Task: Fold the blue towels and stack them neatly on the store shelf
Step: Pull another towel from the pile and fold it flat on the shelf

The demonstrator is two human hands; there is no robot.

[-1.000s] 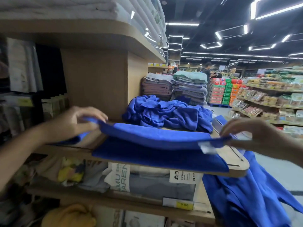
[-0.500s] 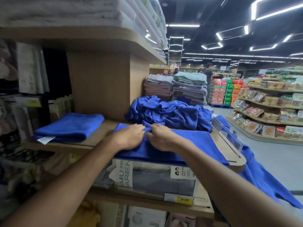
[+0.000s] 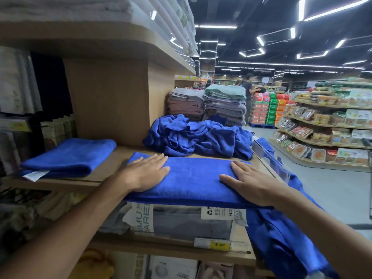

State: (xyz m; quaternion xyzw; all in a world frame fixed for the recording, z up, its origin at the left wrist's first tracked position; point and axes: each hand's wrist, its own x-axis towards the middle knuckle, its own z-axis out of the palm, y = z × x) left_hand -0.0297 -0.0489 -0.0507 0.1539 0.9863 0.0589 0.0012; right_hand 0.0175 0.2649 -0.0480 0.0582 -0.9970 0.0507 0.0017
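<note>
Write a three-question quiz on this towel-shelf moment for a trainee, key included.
1. True or false: the left hand and the right hand both press flat on the spread blue towel at the front of the shelf.
2. Where does the folded towel lie? A) on the shelf, left of the hands; B) up on the top board; C) on the floor.
3. Fill in: the crumpled heap of blue towels lies ___ the spread blue towel (behind / in front of).
Key: 1 true; 2 A; 3 behind.
</note>
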